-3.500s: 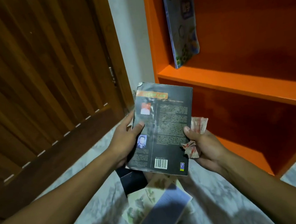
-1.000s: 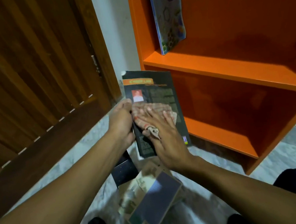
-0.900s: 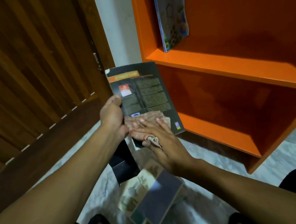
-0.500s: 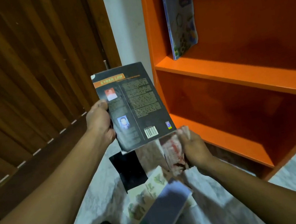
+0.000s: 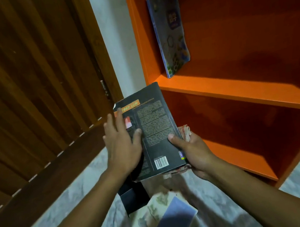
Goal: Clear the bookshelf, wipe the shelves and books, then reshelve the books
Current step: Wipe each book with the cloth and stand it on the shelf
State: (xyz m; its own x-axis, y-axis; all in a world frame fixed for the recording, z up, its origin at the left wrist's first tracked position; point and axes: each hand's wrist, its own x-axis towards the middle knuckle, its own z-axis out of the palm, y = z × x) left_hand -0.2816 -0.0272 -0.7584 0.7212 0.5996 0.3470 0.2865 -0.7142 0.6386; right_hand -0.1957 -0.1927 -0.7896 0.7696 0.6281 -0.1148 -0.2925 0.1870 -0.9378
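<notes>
1. At the far left stands a brown wooden door [image 5: 30, 88] with vertical slats, and a strip of pale wall [image 5: 115, 40] runs between it and the shelving.
2. The left hand [image 5: 122, 144] lies with straight, spread fingers flat on the left part of a dark book [image 5: 153, 130]; its thumb rests on the cover.
3. The dark book is held face-down above the floor, its back cover up, showing an orange title band at the far end, blocks of small print and a barcode at the near end.
4. On the marble floor [image 5: 62, 208] below the hands lie more books: a black book [image 5: 133, 199], a pale green illustrated book [image 5: 147, 218] and a blue-grey book [image 5: 171, 224] lying on top of the green one.
5. The right hand [image 5: 191, 150] grips the dark book's right edge, thumb on the cover, and holds a crumpled red-and-white cloth [image 5: 185, 130] bunched against the book's edge and underside.
6. On the right is the orange bookshelf [image 5: 239, 88]. One blue paperback [image 5: 170, 34] stands on its upper shelf, leaning against the left wall of that compartment. The lower compartment lies just right of the right hand.
</notes>
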